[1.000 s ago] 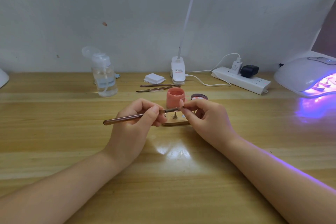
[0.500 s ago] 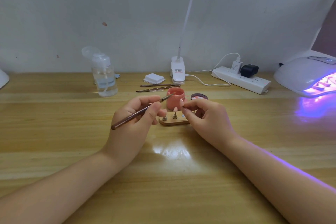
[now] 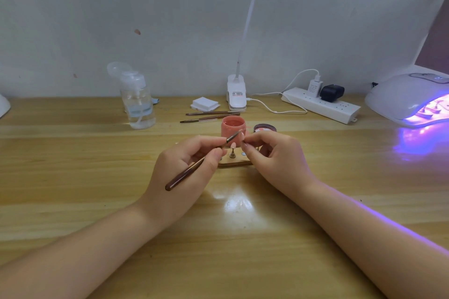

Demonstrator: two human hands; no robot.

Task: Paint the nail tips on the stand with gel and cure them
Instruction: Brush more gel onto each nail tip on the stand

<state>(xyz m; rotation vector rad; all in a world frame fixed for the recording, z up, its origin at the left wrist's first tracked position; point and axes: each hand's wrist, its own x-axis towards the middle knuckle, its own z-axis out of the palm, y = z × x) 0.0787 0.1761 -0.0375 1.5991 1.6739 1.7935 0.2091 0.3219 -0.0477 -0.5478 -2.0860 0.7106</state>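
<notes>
1. Nail tips: one pale pink tip (image 3: 233, 145) sits on a small metal peg of the flat wooden stand (image 3: 235, 162), which lies on the light wooden surface (image 3: 73, 177) between the two hands.
2. Another tip seems pinched at the fingertips of the right hand (image 3: 274, 160), just above the stand; it is too small to see clearly.
3. The left hand (image 3: 184, 172) has its fingers (image 3: 213, 156) clamped on a slim brown-handled brush (image 3: 194, 167), held at a slant with the handle end low over the wrist.
4. The brush's metal ferrule and bristles point up and right, meeting the right hand's fingertips in front of the jar.
5. An open coral-pink round jar of gel (image 3: 232, 130) stands just behind the stand, with its dark lid (image 3: 264, 128) lying beside it to the right.
6. Two more brown brushes (image 3: 209, 115) lie side by side behind the jar.
7. A white dome-shaped curing lamp (image 3: 403, 97) glows purple at the far right, with nail tips on a stand inside it.
8. At the back stand a clear pump bottle (image 3: 138, 104), a stack of white pads (image 3: 204, 103), a white clip lamp (image 3: 237, 94) and a white power strip (image 3: 320, 104).
</notes>
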